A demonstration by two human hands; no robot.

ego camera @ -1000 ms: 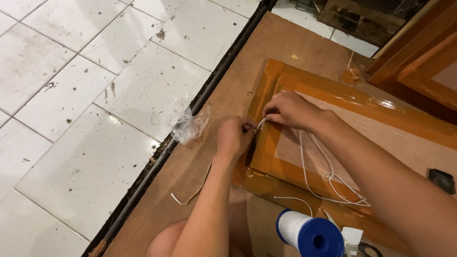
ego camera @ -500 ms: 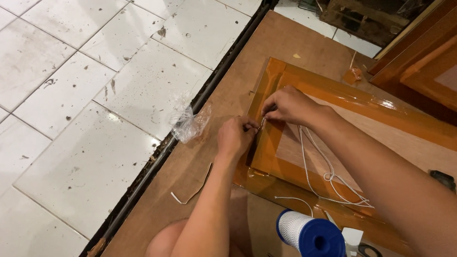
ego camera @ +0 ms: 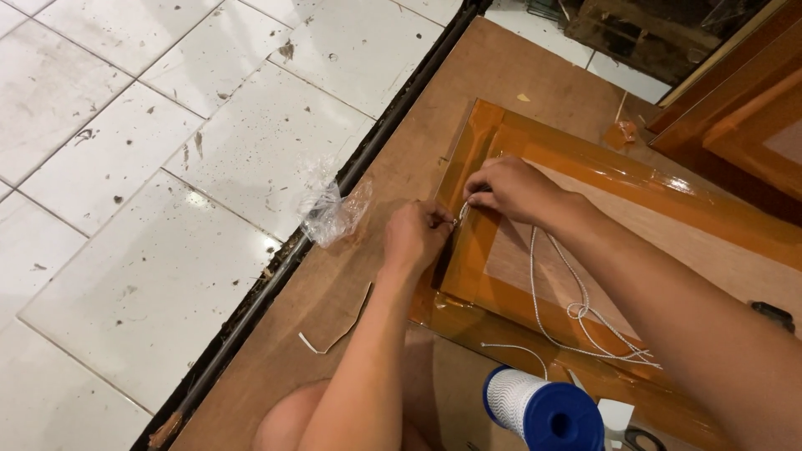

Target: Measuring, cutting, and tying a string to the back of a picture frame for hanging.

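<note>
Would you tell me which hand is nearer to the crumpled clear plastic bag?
Left. The left hand sits just beside the plastic bag, on its right in view; the right hand is farther off, on the orange frame.

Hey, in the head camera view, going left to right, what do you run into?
White floor tiles → crumpled clear plastic bag → left hand → right hand → loose loops of white cord → small dark thing at the right edge.

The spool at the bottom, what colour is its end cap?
Blue, on the spool wound with white cord; the head view shows it.
</note>
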